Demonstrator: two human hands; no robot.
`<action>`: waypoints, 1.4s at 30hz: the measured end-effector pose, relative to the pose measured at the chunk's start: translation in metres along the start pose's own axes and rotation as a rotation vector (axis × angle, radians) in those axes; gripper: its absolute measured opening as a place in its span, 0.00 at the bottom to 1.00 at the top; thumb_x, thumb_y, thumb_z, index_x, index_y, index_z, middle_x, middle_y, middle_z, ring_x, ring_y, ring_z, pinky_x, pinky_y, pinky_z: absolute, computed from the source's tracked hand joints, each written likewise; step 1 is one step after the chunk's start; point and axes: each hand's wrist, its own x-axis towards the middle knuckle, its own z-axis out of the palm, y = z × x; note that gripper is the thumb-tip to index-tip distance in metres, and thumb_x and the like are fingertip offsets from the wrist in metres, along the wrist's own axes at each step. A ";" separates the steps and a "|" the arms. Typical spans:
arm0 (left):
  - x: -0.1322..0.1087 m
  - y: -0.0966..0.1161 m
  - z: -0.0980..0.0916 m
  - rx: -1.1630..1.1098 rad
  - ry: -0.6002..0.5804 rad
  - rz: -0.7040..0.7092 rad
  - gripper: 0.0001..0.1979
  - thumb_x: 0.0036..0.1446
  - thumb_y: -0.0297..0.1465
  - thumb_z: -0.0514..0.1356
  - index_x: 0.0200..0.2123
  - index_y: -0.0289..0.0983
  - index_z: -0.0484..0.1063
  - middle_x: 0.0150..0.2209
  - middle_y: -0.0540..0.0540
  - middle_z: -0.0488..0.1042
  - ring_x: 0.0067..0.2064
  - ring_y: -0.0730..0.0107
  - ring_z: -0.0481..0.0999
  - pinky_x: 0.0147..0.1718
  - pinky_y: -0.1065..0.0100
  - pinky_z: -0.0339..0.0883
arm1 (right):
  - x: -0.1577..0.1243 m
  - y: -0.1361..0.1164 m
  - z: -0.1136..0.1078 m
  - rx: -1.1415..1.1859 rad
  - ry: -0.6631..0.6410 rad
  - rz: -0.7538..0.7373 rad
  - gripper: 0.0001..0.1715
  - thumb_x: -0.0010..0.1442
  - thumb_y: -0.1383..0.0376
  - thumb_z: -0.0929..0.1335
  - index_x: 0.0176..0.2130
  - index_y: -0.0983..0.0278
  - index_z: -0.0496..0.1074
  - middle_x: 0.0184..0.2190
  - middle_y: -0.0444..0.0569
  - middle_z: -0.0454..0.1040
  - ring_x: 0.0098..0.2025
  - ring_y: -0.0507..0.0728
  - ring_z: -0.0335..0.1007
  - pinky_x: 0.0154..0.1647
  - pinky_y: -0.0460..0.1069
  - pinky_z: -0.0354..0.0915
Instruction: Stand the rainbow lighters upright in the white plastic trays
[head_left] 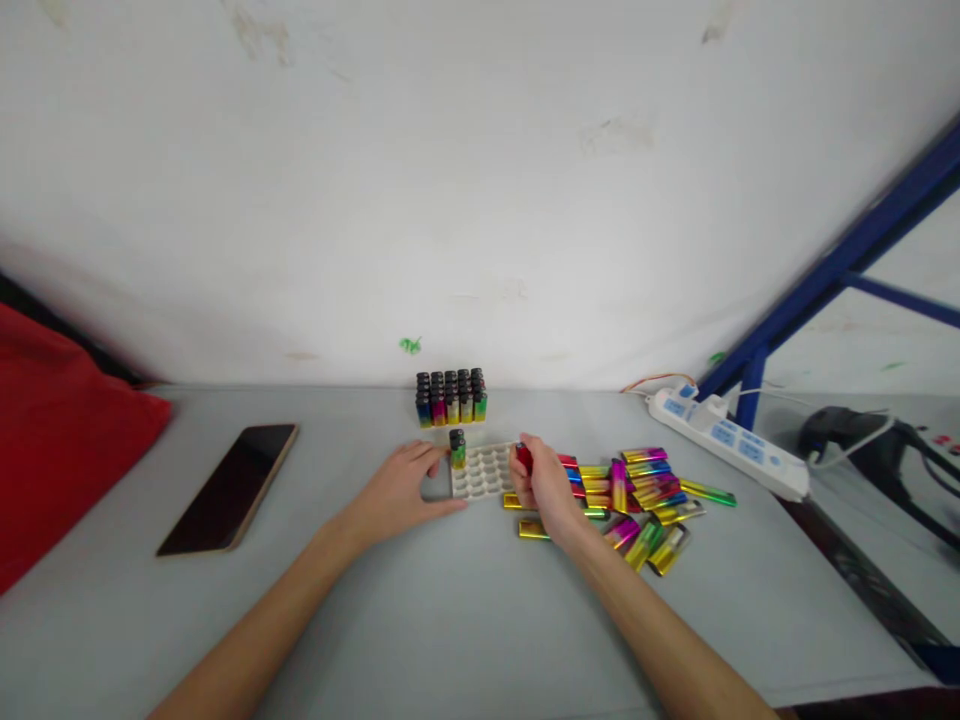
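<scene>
A white tray (486, 474) with rows of round hollows lies between my two hands. Standing upright in its far left corner is a yellow-green lighter (458, 452) with a black top. My left hand (401, 490) rests at the tray's left side, thumb and fingers apart, thumb near the front left corner. Over the tray's right end, my right hand (544, 488) is closed around a red lighter (523, 458); its lower part is hidden by the fingers. Just right of that hand lies a loose pile of shiny lighters (651, 490) in gold, pink, green, blue and red.
Behind the tray, several upright lighters (451, 402) stand in a tight block near the wall. A phone (229, 490) and a red cloth (67, 430) lie at the left. At the right are a white power strip (727, 440), a blue metal frame (810, 280) and a black object (862, 450).
</scene>
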 end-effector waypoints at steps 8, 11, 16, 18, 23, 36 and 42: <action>0.001 0.001 0.000 -0.009 -0.033 -0.017 0.24 0.54 0.53 0.71 0.33 0.41 0.67 0.37 0.45 0.76 0.41 0.52 0.77 0.43 0.58 0.69 | 0.007 0.013 -0.004 -0.089 -0.077 -0.304 0.34 0.67 0.34 0.64 0.43 0.60 0.72 0.27 0.41 0.67 0.27 0.53 0.63 0.28 0.48 0.64; 0.001 0.000 0.002 0.002 -0.029 -0.022 0.24 0.54 0.53 0.72 0.34 0.41 0.68 0.37 0.46 0.76 0.41 0.53 0.77 0.42 0.58 0.68 | 0.002 0.012 -0.003 -0.303 -0.093 -0.435 0.28 0.72 0.40 0.63 0.44 0.60 0.74 0.32 0.45 0.73 0.35 0.56 0.71 0.39 0.50 0.70; 0.000 -0.002 0.003 -0.003 -0.019 -0.020 0.24 0.54 0.53 0.71 0.34 0.41 0.69 0.37 0.46 0.76 0.41 0.54 0.76 0.42 0.59 0.67 | -0.007 0.003 0.003 -0.659 0.011 -0.689 0.22 0.70 0.48 0.71 0.32 0.62 0.77 0.31 0.47 0.75 0.35 0.56 0.72 0.40 0.50 0.67; -0.001 -0.002 0.003 -0.002 -0.023 -0.015 0.24 0.55 0.53 0.70 0.34 0.41 0.68 0.37 0.46 0.76 0.41 0.54 0.76 0.42 0.59 0.67 | -0.008 0.003 0.006 -0.710 0.053 -0.711 0.22 0.71 0.50 0.70 0.32 0.62 0.77 0.27 0.46 0.75 0.31 0.55 0.71 0.36 0.49 0.66; 0.000 -0.001 0.003 -0.003 -0.025 -0.016 0.22 0.55 0.50 0.71 0.33 0.41 0.67 0.37 0.46 0.76 0.42 0.54 0.77 0.44 0.59 0.68 | -0.002 0.011 0.010 -0.747 0.042 -0.751 0.13 0.74 0.58 0.69 0.43 0.63 0.80 0.35 0.48 0.85 0.35 0.57 0.80 0.41 0.48 0.69; 0.000 -0.003 0.005 -0.001 -0.019 0.004 0.22 0.57 0.50 0.70 0.33 0.42 0.66 0.37 0.46 0.76 0.42 0.54 0.77 0.44 0.58 0.68 | -0.006 0.000 0.023 -1.364 0.056 -0.728 0.19 0.76 0.53 0.67 0.48 0.64 0.78 0.39 0.54 0.81 0.42 0.61 0.79 0.48 0.54 0.66; 0.001 -0.003 0.004 0.002 -0.032 -0.021 0.25 0.54 0.53 0.72 0.33 0.41 0.66 0.37 0.45 0.76 0.42 0.53 0.77 0.44 0.57 0.68 | -0.009 -0.016 -0.044 -1.085 -0.166 -0.636 0.07 0.72 0.62 0.72 0.42 0.63 0.79 0.35 0.47 0.80 0.36 0.56 0.75 0.40 0.48 0.65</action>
